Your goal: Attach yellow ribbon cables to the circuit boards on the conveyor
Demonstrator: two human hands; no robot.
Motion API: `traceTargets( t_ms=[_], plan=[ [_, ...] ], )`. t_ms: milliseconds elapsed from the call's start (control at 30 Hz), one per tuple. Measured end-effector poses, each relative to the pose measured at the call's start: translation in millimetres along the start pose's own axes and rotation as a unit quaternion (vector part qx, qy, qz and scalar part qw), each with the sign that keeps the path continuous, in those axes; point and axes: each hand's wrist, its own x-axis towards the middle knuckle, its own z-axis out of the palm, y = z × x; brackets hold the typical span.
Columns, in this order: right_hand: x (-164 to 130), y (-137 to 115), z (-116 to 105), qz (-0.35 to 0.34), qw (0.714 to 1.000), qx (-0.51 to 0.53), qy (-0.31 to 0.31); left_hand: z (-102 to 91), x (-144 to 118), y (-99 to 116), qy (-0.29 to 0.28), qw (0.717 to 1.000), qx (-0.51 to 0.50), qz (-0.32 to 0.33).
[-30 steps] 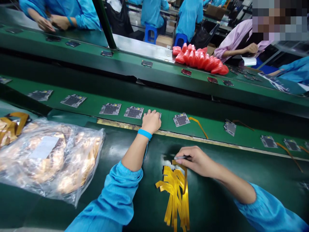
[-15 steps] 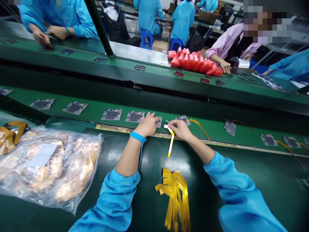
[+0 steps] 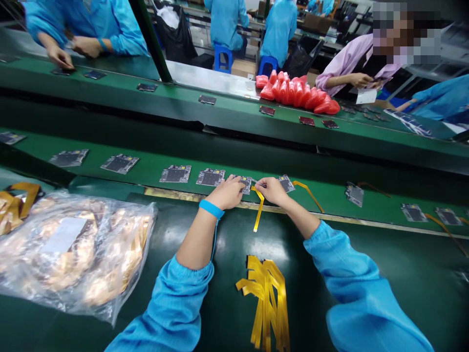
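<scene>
My left hand (image 3: 229, 192), with a blue wrist strap, reaches over a grey circuit board (image 3: 246, 185) on the near green strip, fingers on its left part and covering some of it. My right hand (image 3: 271, 190) pinches a yellow flat flex cable (image 3: 260, 208) near its upper end, at the board's right edge. Whether cable and board are joined there is hidden by the fingertips. The cable's free end hangs toward me over the pale edge strip. Just right of my right hand is another board (image 3: 287, 184) with a cable (image 3: 309, 195).
A pile of yellow flex cables (image 3: 264, 298) lies on the green bench before me. A clear plastic bag (image 3: 73, 254) of cables is at left. More boards (image 3: 175, 174) line the near strip. Across it are red bundles (image 3: 296, 93) and co-workers, one in a pink sleeve (image 3: 340, 68).
My right hand has brought the cable's upper end up and against the board's right edge. Boards on the near strip have shifted right, those on the far strip left.
</scene>
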Motion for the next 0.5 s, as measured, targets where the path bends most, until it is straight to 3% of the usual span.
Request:
traceTargets(
  t_ms=[500],
  plan=[
    [1, 6, -17, -0.011, 0.998, -0.047, -0.038, -1.2, 2, 14, -0.030, 0.999, 0.026, 0.034]
  ],
)
